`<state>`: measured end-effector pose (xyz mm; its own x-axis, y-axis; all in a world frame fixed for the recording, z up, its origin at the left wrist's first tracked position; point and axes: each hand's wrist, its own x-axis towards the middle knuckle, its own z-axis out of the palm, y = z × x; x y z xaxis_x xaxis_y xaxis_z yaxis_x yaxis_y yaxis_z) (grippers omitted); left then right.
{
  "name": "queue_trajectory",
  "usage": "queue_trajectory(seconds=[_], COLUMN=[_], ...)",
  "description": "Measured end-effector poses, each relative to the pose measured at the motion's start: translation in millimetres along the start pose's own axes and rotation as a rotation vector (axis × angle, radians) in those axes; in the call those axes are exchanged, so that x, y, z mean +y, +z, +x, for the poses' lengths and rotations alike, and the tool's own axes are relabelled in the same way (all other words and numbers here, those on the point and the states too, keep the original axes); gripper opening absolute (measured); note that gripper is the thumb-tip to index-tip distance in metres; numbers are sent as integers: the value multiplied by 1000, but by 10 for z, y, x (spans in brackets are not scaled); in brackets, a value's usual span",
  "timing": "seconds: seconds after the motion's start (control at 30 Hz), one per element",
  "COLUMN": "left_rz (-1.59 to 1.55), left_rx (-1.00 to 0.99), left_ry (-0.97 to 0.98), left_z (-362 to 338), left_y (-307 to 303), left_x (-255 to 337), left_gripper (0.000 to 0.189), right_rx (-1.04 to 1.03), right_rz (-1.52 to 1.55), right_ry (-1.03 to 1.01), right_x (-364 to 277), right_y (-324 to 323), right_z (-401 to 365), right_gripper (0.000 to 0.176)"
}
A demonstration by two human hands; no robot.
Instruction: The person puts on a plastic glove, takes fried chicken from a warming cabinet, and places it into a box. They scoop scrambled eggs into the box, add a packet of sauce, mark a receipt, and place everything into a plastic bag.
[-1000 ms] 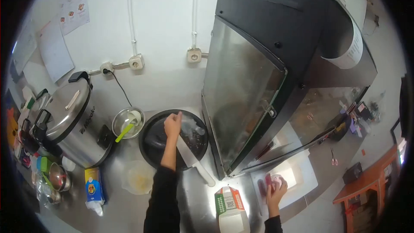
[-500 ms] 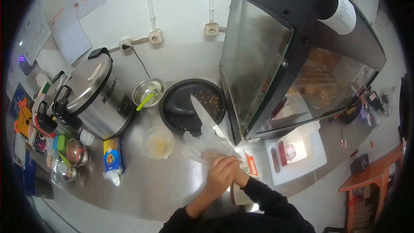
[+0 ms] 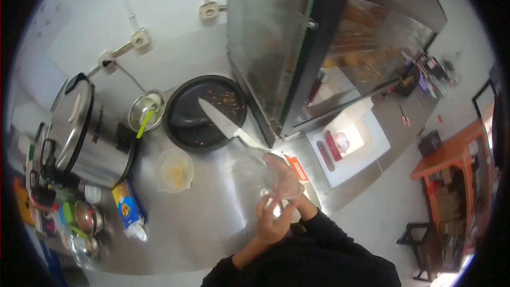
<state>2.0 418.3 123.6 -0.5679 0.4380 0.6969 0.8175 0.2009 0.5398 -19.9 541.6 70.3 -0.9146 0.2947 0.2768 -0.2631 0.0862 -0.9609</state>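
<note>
A thin clear plastic glove [image 3: 256, 172] covers my right hand [image 3: 285, 176], whose fingers look stretched out inside it, though blurred. My left hand [image 3: 273, 220] is just below, its fingertips pinching the glove near the right wrist. Beyond the hands, a large knife [image 3: 220, 119] with a white handle rests on a round black pan [image 3: 178, 135] with brown crumbs in it. Beside the right hand lies an orange-and-white box [image 3: 295, 168], partly hidden.
A glass display cabinet [image 3: 271, 48] stands behind the pan. To its front, a white board [image 3: 366, 159] carries a red-and-white packet. On the left are a steel cooker [image 3: 101, 143], a steel bowl [image 3: 133, 119] with a green-handled utensil, a translucent bowl [image 3: 183, 183] and a blue-yellow pack [image 3: 127, 207].
The view has swung right. My left hand has slid off the back of my right hand to the wrist, and the glove now sits further over the right hand.
</note>
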Motion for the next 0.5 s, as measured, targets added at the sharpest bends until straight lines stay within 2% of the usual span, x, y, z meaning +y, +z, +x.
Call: queue_trajectory(seconds=[0.07,0.1,0.2,0.23,0.33,0.43,0.5], left_rz=[-6,-91,-257,-276,-421,-500,-529], left_rx=[57,58,-170,-174,-280,-303,-284], left_ry=[-260,-335,-256,-203,-18,-45,-155], left_z=[-81,-31,-126,-149,-228,-288,-303], left_y=[122,156,218,225,305,473,599], left_x=[31,17,-91,-38,222,269,365], left_gripper=[15,14,15,16,16,15,14], right_rx=[57,36,256,153,28,-441,-472], right_rz=[459,778,1084,1129,994,1769,1838], right_ry=[254,325,599,703,766,403,533], right_x=[40,-276,-441,-322,-387,21,-63], right_y=[-17,-10,67,11,-105,-289,-440], right_z=[-150,-209,-256,-281,-304,-358,-387], right_gripper=[68,73,79,79,72,79,77])
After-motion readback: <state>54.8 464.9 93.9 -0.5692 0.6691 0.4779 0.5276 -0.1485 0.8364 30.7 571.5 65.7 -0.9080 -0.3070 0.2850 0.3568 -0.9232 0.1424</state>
